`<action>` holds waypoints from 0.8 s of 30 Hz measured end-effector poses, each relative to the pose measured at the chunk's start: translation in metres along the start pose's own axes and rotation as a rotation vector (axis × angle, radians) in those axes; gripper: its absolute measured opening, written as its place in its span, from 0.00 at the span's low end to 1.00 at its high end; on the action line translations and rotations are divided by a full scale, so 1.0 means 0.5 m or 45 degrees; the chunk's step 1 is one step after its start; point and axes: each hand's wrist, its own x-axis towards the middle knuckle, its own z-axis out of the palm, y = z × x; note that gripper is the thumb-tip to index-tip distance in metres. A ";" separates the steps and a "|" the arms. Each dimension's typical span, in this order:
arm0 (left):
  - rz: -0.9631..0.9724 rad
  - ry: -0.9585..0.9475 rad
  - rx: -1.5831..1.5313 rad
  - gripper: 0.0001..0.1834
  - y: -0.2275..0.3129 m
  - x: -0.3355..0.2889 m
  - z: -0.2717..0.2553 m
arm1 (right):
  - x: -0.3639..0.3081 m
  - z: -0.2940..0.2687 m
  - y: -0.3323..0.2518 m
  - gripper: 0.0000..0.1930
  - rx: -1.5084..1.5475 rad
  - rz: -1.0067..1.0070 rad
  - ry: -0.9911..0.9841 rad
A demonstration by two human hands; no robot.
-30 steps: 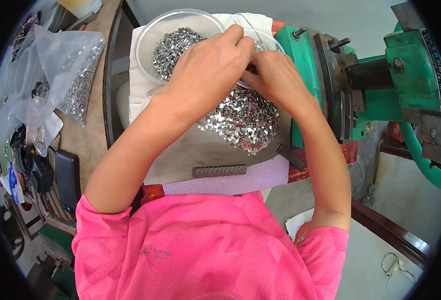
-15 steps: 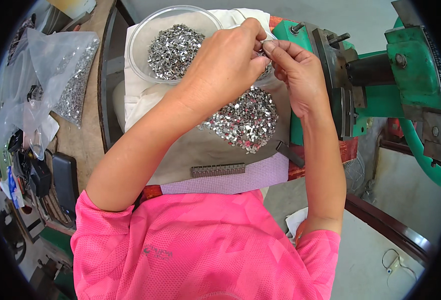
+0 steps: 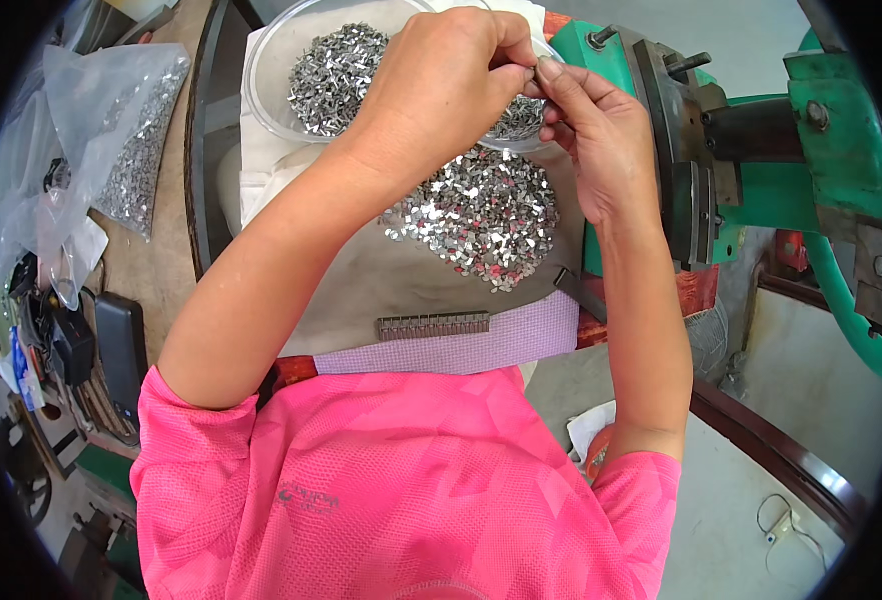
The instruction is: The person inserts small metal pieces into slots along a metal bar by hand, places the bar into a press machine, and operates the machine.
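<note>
Fingertips meeting, my left hand (image 3: 446, 80) and my right hand (image 3: 601, 125) are both closed in a pinch above a small clear tub (image 3: 528, 146). A tiny dark bit shows between them, too small and covered to name. Small bent metal pieces (image 3: 516, 120) lie in that tub, partly hidden by my hands. Left of it, a larger clear tub (image 3: 259, 103) holds many similar shiny pieces (image 3: 336, 80). Below my hands a loose pile of small flat silvery pieces (image 3: 491, 220), some reflecting pink, spreads over a grey-brown cloth (image 3: 346, 290).
A ridged metal strip (image 3: 433, 326) lies near the cloth's front edge, and a dark flat bar (image 3: 581, 293) at its right. A green machine (image 3: 821, 150) stands close on the right. On the left, a wooden table carries a clear bag (image 3: 146, 150) of metal pieces and a black box (image 3: 121, 340).
The whole scene has shifted slightly upward in the picture. My hands stay together at the fingertips, the right fingers a little less curled, and more of the small tub's contents shows.
</note>
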 end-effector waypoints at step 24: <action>-0.342 -0.063 -0.827 0.07 -0.004 0.004 -0.006 | -0.002 0.012 -0.002 0.11 0.156 -0.035 0.063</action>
